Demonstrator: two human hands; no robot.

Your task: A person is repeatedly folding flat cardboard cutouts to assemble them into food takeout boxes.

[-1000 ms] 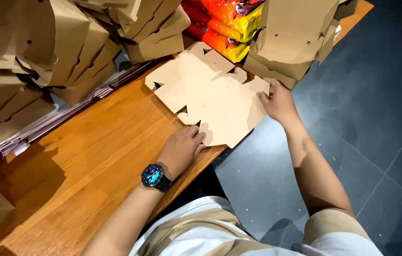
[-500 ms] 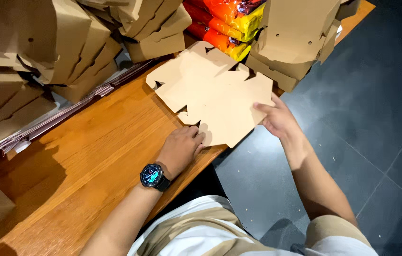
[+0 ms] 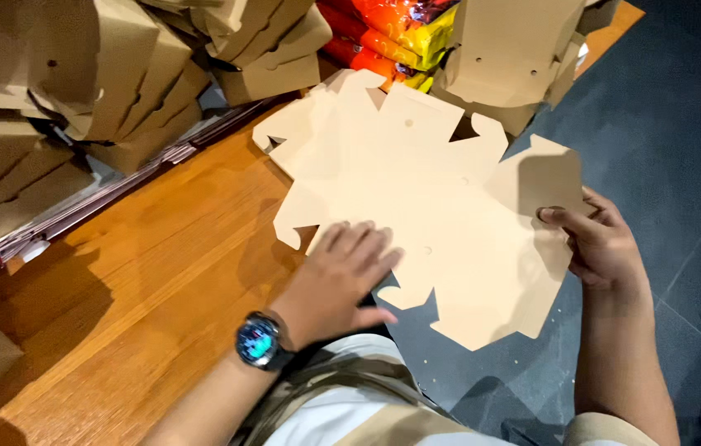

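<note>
A flat, unfolded tan cardboard box blank (image 3: 429, 194) with cut flaps and small holes lies partly on the wooden table (image 3: 144, 281) and juts out past its edge. My left hand (image 3: 338, 281), with a dark watch on the wrist, presses flat on the blank's near left part. My right hand (image 3: 602, 248) pinches the blank's right flap between thumb and fingers, over the dark floor.
Stacks of folded tan cardboard boxes (image 3: 78, 91) stand along the table's back and left. More boxes (image 3: 511, 49) are piled at the back right, beside red and yellow packets (image 3: 388, 33). Grey floor tiles (image 3: 681, 124) lie to the right.
The blank has slid toward me and to the right, now overhanging the table edge more. My right hand moved down its right side and took hold of the flap.
</note>
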